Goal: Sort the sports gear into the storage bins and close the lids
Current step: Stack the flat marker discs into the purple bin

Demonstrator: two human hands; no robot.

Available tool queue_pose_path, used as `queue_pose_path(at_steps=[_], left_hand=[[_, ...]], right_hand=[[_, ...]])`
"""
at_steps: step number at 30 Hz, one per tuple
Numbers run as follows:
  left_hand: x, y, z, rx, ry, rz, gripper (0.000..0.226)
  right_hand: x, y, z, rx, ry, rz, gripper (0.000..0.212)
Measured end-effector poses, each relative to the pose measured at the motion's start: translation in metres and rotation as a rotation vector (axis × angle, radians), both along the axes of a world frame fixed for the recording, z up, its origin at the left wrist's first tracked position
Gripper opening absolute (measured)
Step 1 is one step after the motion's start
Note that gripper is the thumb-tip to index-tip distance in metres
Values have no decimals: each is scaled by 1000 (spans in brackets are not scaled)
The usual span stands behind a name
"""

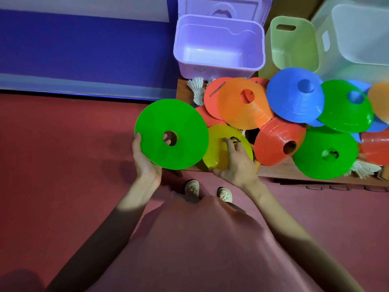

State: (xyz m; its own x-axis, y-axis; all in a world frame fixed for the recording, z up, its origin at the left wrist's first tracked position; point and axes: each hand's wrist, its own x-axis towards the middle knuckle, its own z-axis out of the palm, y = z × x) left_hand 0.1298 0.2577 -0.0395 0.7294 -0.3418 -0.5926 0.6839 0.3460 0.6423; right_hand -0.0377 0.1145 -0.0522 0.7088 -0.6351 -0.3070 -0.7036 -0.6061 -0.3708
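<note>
My left hand [145, 159] grips a green disc cone [171, 133] from below, off the table's left front corner, with a fingertip showing through its centre hole. My right hand [235, 163] holds a yellow disc cone [219, 144], thumb under its front rim and fingers spread over the top near the hole. Several more cones lie piled on the wooden table [284, 171]: orange [244, 104], red [277, 142], blue [294, 93] and green [326, 152]. White shuttlecocks [196, 89] lie beside them. A purple bin [219, 45] stands open behind.
A purple lid [223, 7] leans behind the purple bin. A pale green bin [292, 43] and a white bin [357, 36] stand to the right, both open. More shuttlecocks [364, 168] poke out at the table's front right. Red floor and my feet lie below.
</note>
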Motion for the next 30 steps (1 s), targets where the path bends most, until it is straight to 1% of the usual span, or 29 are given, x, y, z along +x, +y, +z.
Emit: queue_pose_path(at_steps=[2,3,6,8,10,12,14,16,17,18,19,21,23,25,26,28,30], left_hand=[[3,-1,3,-2,-26,1,38],[5,-2,3,-8,-28,0,39],[7,-8,5,-3,-37,-9,53],[7,-13,5,8,-44,-35,55],[8,-18,4,29,-40,-63,44],[7,-24,2,54,-34,-90,42],[5,-29,0,90,-46,-136,45],[2,-35,0,121,-48,-183,42],[0,-39,1,124,-48,-198,39],[-2,-43,1,120,-44,-204,35],[-4,-47,2,114,-37,-204,33],[-7,-53,4,110,-52,-214,33],[-8,-56,4,74,-55,-259,40],[-9,-58,4,17,4,-320,49],[-9,-59,5,-2,41,-347,53],[-11,-62,5,-15,83,-389,58],[-16,-67,8,-15,84,-409,59]], right_hand=[[-7,-5,15,0,-35,-49,107],[-10,-8,20,-1,-51,-65,107],[-16,-17,32,15,-132,-187,93],[-18,-19,43,11,-266,-296,80],[-20,-21,53,55,-493,-326,69],[-18,-22,56,197,-742,-285,53],[-9,-23,60,460,-897,-352,35],[1,-20,68,766,-970,-498,34],[6,-19,70,851,-968,-549,31],[9,-19,69,866,-946,-569,26],[12,-20,68,861,-910,-571,26],[16,-22,64,793,-839,-551,36],[17,-25,53,576,-768,-499,40],[14,-29,40,320,-687,-447,36],[12,-32,37,212,-677,-433,32],[8,-37,34,71,-698,-432,24],[4,-42,32,-4,-732,-466,15]])
